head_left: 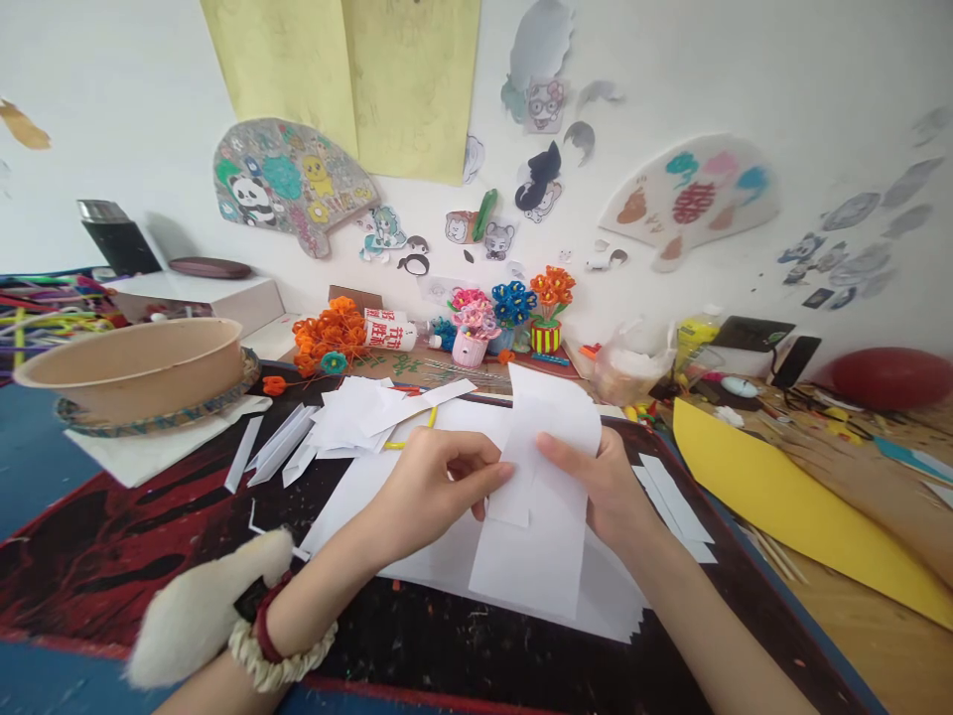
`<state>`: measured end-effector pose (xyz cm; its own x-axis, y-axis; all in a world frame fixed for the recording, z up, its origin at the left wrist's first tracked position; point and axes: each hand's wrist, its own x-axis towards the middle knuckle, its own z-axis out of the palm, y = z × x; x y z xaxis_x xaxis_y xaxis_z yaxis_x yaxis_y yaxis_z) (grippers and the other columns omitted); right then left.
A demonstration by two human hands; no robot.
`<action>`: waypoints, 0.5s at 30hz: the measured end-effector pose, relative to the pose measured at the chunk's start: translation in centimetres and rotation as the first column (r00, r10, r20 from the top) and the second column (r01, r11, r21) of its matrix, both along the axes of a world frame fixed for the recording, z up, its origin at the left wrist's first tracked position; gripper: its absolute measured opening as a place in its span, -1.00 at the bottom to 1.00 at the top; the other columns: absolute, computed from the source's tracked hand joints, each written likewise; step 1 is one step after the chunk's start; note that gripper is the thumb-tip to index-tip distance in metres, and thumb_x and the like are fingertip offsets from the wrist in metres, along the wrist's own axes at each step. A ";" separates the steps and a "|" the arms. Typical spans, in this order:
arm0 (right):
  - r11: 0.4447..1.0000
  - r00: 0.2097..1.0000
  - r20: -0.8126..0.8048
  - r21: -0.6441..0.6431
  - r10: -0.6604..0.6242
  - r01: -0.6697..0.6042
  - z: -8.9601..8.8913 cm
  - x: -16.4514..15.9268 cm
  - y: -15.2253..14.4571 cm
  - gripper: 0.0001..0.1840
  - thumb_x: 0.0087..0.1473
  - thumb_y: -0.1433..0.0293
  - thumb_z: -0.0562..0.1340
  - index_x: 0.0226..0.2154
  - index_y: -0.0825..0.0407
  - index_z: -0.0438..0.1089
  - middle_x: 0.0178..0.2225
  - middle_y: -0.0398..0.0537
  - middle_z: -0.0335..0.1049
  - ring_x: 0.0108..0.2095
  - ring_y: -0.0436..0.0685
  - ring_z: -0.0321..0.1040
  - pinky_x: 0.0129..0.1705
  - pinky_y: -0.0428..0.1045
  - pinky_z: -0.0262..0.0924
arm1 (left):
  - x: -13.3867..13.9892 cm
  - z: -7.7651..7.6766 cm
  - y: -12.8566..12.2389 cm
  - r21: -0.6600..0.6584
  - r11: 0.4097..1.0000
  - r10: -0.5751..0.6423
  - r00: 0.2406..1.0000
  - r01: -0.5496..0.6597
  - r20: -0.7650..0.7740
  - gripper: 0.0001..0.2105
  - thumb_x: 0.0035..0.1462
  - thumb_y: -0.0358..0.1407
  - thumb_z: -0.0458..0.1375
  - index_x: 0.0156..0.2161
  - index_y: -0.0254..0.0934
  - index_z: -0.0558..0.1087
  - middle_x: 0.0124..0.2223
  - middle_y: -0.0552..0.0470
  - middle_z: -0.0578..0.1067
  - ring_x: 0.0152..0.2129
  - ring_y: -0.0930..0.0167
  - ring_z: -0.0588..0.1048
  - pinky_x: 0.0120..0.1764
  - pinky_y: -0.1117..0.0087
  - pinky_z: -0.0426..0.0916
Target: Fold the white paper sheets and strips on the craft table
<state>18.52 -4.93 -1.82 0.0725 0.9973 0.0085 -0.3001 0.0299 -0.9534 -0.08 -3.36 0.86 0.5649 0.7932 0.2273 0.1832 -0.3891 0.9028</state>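
My right hand grips a white sheet of paper by its right side, thumb lying across the front. The sheet stands tilted up, and its top edge curls. Against its left part lies a narrower paper strip, pinched between the thumb and fingers of my left hand. Whether the strip is joined to the sheet I cannot tell. Beneath both hands, larger white paper covers part of the dark mat. A cream scrunchie and a dark red band circle my left wrist.
Paper pieces are heaped behind my left hand, with folded strips beside them. More strips lie right. A beige basin stands left, a fluffy cream object near my left forearm. Yellow card lies right; craft flowers line the wall.
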 end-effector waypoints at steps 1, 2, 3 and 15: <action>0.999 1.000 0.016 0.036 -0.021 0.020 0.0 0.0 -0.1 -0.70 -0.27 0.27 0.49 -0.43 0.06 0.53 -0.40 0.01 0.58 -0.46 0.19 0.49 -0.46 0.02 0.41 | -0.1 0.1 0.0 0.016 1.000 -0.001 1.000 0.001 -0.005 -0.77 0.14 -0.34 0.14 -0.52 -0.35 0.42 -0.62 0.17 0.35 -0.65 0.58 0.37 -0.51 0.58 0.23; 0.997 0.999 0.032 0.066 -0.043 0.040 -0.1 0.0 -0.1 -0.72 -0.26 0.28 0.48 -0.43 0.06 0.53 -0.39 0.01 0.58 -0.45 0.19 0.49 -0.45 0.01 0.41 | -0.1 0.1 0.0 0.018 1.000 -0.002 1.000 0.002 -0.008 -0.78 0.14 -0.33 0.14 -0.52 -0.35 0.43 -0.62 0.16 0.35 -0.65 0.58 0.37 -0.51 0.58 0.23; 0.994 0.997 0.046 0.089 -0.064 0.060 -0.2 0.0 -0.1 -0.73 -0.24 0.29 0.48 -0.43 0.06 0.54 -0.38 0.00 0.58 -0.45 0.18 0.49 -0.45 0.00 0.41 | -0.1 0.1 0.1 0.006 1.000 0.000 1.000 0.000 -0.007 -0.78 0.14 -0.33 0.14 -0.51 -0.36 0.43 -0.62 0.16 0.35 -0.66 0.58 0.37 -0.52 0.57 0.23; 0.988 0.984 0.118 0.101 -0.133 0.121 -0.7 0.0 0.2 -0.71 -0.24 0.30 0.48 -0.40 0.08 0.54 -0.38 -0.01 0.58 -0.43 0.19 0.50 -0.46 -0.01 0.41 | 0.4 -1.0 0.4 -0.243 0.970 0.013 0.999 -0.004 0.035 -0.78 0.08 -0.27 0.19 -0.53 -0.34 0.40 -0.65 0.17 0.36 -0.71 0.56 0.36 -0.59 0.57 0.19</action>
